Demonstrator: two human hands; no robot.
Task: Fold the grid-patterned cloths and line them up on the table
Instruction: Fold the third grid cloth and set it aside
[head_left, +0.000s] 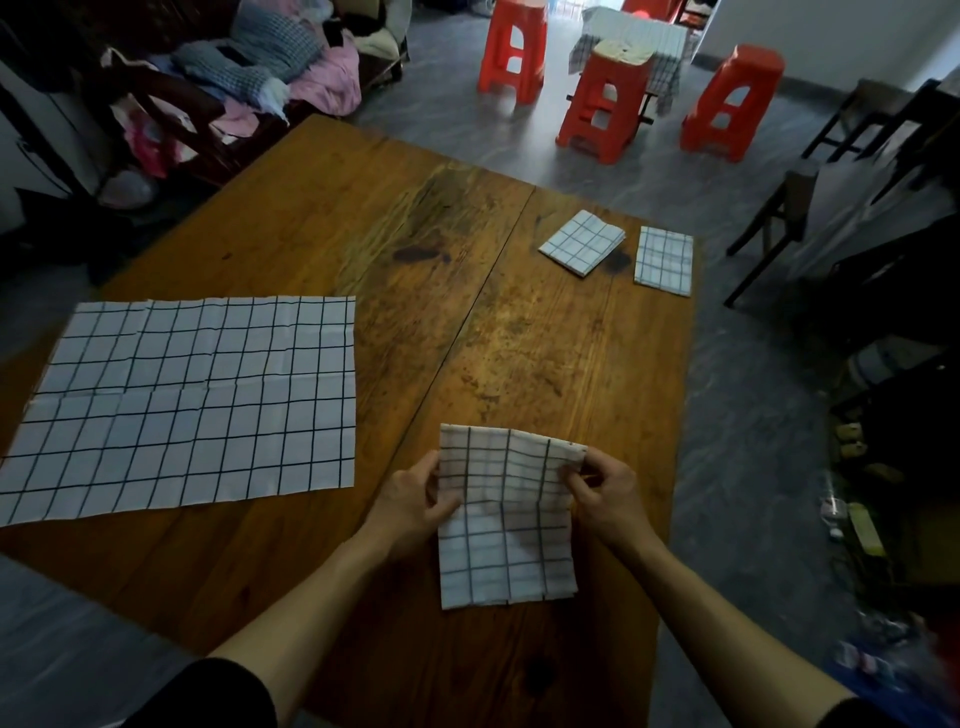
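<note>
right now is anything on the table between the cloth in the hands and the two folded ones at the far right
Nothing visible. The half-folded cloth, held by the left hand and right hand, has only bare table between it and the folded cloths. The unfolded cloth lies off to the left.

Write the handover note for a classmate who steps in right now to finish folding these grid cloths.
Left hand: pinching the left edge of the half-folded cloth.
Right hand: pinching its top right corner.
Done: two folded cloths, one beside the other, at the far right of the table; the first lies askew.
Left: finish this fold, set it in line with those two, then fold the flat cloth on the left and add it. Straighten the row.
</note>
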